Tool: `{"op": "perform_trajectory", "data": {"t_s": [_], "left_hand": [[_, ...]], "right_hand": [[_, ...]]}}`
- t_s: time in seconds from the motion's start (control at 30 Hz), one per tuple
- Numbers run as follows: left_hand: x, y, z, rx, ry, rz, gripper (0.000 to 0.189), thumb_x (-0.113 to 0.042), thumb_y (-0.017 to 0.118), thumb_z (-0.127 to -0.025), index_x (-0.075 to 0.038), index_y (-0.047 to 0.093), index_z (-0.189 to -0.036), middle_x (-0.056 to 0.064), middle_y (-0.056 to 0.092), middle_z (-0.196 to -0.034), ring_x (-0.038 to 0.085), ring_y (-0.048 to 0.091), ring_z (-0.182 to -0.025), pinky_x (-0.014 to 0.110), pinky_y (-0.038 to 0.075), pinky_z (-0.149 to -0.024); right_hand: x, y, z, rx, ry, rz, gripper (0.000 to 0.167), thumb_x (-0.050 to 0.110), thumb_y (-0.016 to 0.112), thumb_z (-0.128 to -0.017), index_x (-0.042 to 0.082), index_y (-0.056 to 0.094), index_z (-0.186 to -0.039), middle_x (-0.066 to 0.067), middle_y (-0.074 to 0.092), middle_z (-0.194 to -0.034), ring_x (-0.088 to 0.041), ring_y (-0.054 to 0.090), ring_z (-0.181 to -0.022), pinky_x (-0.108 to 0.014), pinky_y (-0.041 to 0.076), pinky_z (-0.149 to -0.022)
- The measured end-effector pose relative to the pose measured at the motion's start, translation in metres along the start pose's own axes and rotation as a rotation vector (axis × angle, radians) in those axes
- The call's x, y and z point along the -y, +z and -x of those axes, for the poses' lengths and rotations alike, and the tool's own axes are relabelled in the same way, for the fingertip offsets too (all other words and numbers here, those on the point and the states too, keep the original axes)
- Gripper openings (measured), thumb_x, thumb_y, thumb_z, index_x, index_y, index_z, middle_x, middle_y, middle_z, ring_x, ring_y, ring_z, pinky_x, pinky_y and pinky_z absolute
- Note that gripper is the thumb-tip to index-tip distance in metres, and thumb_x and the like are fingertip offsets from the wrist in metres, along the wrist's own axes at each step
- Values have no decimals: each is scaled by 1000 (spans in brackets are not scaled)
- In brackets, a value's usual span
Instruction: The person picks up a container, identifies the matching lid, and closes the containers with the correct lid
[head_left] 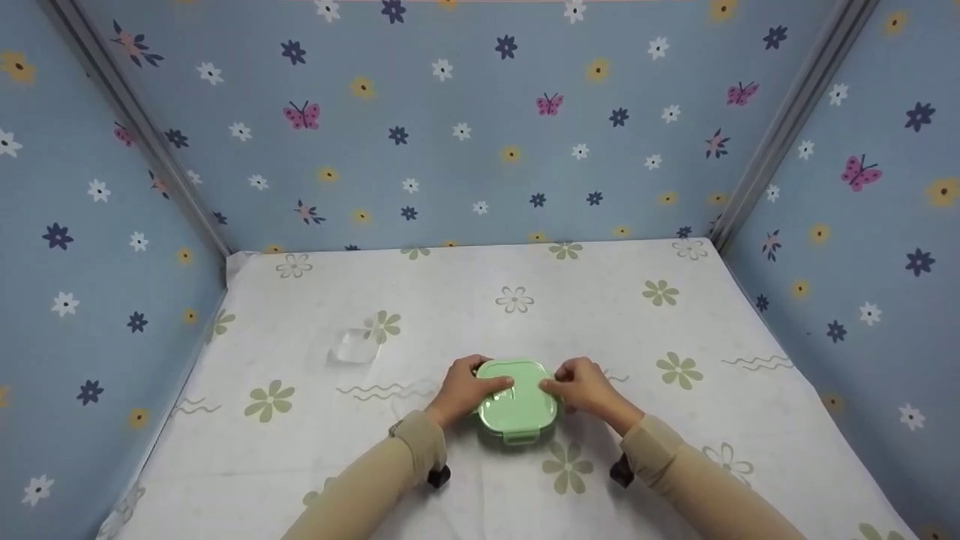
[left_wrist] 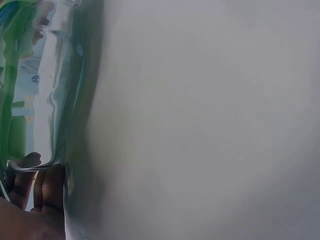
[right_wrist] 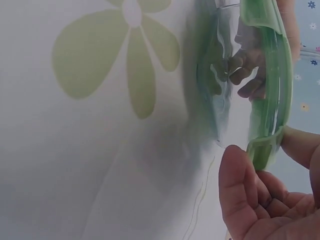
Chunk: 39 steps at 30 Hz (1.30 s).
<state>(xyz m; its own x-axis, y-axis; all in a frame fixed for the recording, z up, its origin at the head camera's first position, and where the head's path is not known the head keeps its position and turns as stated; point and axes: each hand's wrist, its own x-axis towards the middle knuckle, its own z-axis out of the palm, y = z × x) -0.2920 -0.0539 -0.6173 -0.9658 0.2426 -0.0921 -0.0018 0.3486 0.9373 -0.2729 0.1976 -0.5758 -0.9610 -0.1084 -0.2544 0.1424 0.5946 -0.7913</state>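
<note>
A food container with a green lid [head_left: 517,409] and clear walls [left_wrist: 52,90] is between the two hands near the middle of the table. My left hand [head_left: 463,391] grips its left side, thumb over the lid and fingers [left_wrist: 52,187] curled against the clear wall. On the other side, my right hand [head_left: 589,388] pinches the lid's edge. Its thumb touches the lid, and its forefinger lies by the green side clip [right_wrist: 261,152]. Another clip [head_left: 521,436] on the near side lies against the container. I cannot tell whether anything is inside.
A small clear, box-like piece [head_left: 356,347] lies on the flowered white tablecloth [head_left: 600,300], left of the container and farther back. Blue patterned walls [head_left: 465,172] enclose the table at the back and sides.
</note>
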Motion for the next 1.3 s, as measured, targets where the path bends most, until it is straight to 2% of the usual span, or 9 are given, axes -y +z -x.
{"op": "perform_trajectory", "data": {"t_s": [0.13,0.33,0.6,0.83,1.17,1.3], "left_hand": [[0,0,1,10,-3,12,52,-38,87,-92,-2,74,-127,9,77,-117,17,69,-103,38,59,-98],[-1,0,1,20,-7,13,54,-40,87,-92,-2,73,-128,9,76,-119,18,69,-105,40,59,-101],[3,-2,2,42,-40,6,55,-42,86,-92,-3,71,-127,9,73,-121,19,66,-109,43,56,-105],[-1,-5,1,56,-70,-4,54,-43,88,-91,-5,71,-126,8,72,-119,20,64,-109,45,54,-107],[-3,-7,-2,60,-50,-24,52,-40,87,-92,-3,71,-124,8,72,-117,19,64,-105,43,56,-103],[-6,-8,-2,72,-57,-49,51,-42,87,-92,-5,71,-124,8,72,-118,20,65,-107,45,55,-105]], "right_hand": [[-3,3,0,25,7,-45,20,19,78,-101,1,72,-94,-7,71,-83,-16,67,-67,-34,63,-62],[-5,3,-1,27,16,-85,20,18,78,-101,0,72,-95,-7,72,-82,-15,68,-66,-32,63,-61],[-7,5,-2,47,32,-94,17,16,77,-101,-1,75,-97,-8,74,-84,-16,70,-67,-35,65,-64],[-7,3,-2,54,25,-99,19,17,78,-100,-2,74,-97,-10,74,-85,-17,70,-68,-36,65,-64],[-4,-1,-6,57,-30,-16,21,21,76,-99,3,69,-91,-6,66,-77,-17,65,-64,-36,62,-61],[-2,-1,-7,43,-23,9,19,20,76,-98,5,68,-89,-5,65,-78,-16,64,-66,-36,63,-61]]}}
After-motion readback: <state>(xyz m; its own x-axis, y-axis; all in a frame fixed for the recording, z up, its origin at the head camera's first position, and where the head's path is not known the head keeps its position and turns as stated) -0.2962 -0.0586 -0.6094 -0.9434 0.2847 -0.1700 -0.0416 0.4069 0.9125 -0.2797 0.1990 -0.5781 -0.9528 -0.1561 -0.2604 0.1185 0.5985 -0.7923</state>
